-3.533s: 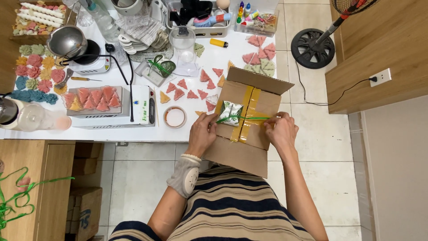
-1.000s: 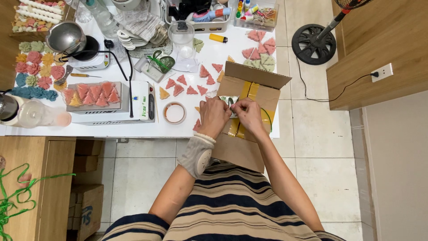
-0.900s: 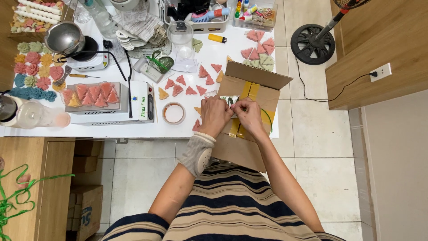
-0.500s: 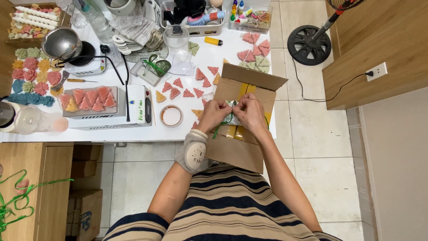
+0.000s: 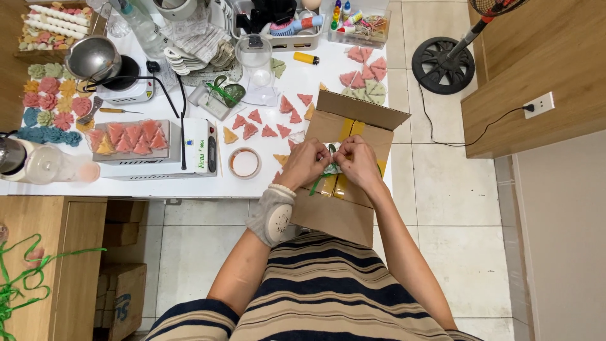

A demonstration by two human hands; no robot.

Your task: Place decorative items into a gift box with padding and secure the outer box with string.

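Observation:
An open brown cardboard box point(image 5: 344, 208) with yellow tape rests on my lap against the white table's edge point(image 5: 189, 186). Over its opening, my left hand point(image 5: 305, 163) and my right hand point(image 5: 357, 161) meet, both pinching a thin green ribbon point(image 5: 320, 179) around a small clear packet point(image 5: 334, 153) that is mostly hidden by my fingers. A grey pad covers my left wrist point(image 5: 272, 216).
Small pink, orange and green triangular pieces point(image 5: 270, 124) lie scattered on the table. A tape roll point(image 5: 245, 163), a white scale with a tray of triangles point(image 5: 148, 148), a hotplate with a metal pot point(image 5: 95, 60), bottles and supply trays crowd the left and back. A fan base point(image 5: 442, 64) stands on the tiled floor.
My hands came off the box's sides and closed in together over the packet, working the green ribbon between the fingertips.

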